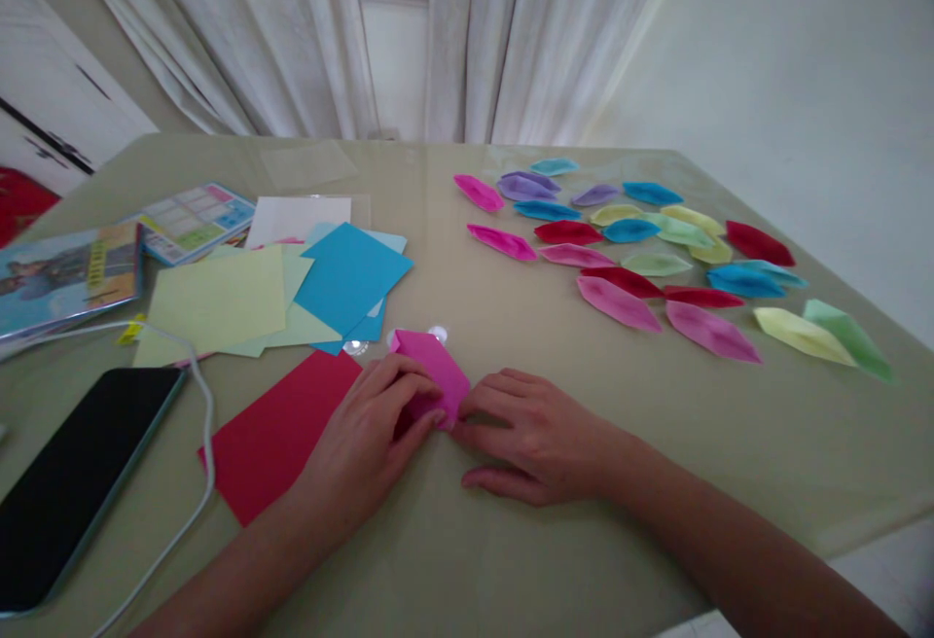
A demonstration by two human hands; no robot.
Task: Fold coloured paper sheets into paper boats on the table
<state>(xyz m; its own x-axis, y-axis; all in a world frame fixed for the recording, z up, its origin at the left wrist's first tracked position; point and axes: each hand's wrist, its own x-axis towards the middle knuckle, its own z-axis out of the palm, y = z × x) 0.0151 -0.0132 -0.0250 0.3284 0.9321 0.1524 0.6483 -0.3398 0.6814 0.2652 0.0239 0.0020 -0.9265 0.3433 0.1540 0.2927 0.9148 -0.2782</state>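
A folded piece of bright pink paper [441,366] lies on the table between my hands. My left hand [383,409] grips its left and near side, with thumb and fingers bent over the paper. At the paper's lower right corner, the fingertips of my right hand [536,434] touch the edge; its fingers are slightly apart and the thumb rests near the tabletop. Beneath my left wrist is a red sheet of paper [281,434], partly covered. Just beyond the pink paper sit small clear round discs [437,334].
Blue sheets [354,273] and pale yellow-green sheets [219,298] lie at left, near a picture book [69,278]. A black phone [80,482] and white cable [210,424] occupy the near left. Several folded paper boats [620,301] spread across the right of the table [511,560].
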